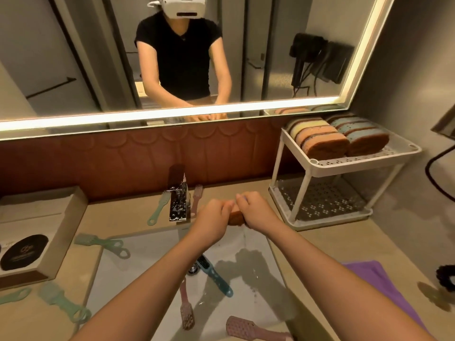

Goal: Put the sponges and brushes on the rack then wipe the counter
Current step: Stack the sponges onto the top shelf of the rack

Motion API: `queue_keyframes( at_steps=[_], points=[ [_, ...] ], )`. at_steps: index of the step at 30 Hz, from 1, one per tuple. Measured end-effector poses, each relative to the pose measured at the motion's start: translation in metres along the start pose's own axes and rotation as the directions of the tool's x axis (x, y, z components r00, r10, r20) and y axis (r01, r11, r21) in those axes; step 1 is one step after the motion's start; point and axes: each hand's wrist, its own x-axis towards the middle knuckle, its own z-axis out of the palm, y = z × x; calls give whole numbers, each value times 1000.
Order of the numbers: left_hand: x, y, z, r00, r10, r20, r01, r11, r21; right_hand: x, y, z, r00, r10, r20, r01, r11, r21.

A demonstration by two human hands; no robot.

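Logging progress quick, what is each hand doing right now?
Left hand: closed on the orange rectangular foam sponge.
Right hand: closed on the same sponge.

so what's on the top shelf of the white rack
The top shelf holds sponges standing on edge in two rows, orange and yellow at left, blue at right. The rear ones are mostly covered by the front ones, so the count is unclear.

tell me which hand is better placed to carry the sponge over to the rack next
Right, probably. Both hands grip the sponge over the sink, but the rack stands to the right, on the right hand side. The left hand would have to cross over.
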Motion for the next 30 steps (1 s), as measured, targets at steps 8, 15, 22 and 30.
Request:
queue_keyframes(
  at_steps=[8, 15, 22, 30],
  points=[
    [29, 28, -5, 964, 217, -155, -173, 950, 259, 18, -3, -30, 1000, 16, 1, -16, 990, 142],
    [51, 59, -29, 975, 213, -71, -210, 977, 47, 24, -14, -90, 997, 2, 74, -12, 991, 132],
    [75, 104, -33, 995, 84, 59, -55, 921, -385, 25, -3, -151, 994, -106, 16, 94, 934, 343],
    [104, 148, -6, 973, 196, 122, -129, 901, -415, 34, 29, -206, 963, 123, -240, 5, 882, 472]
  ],
)
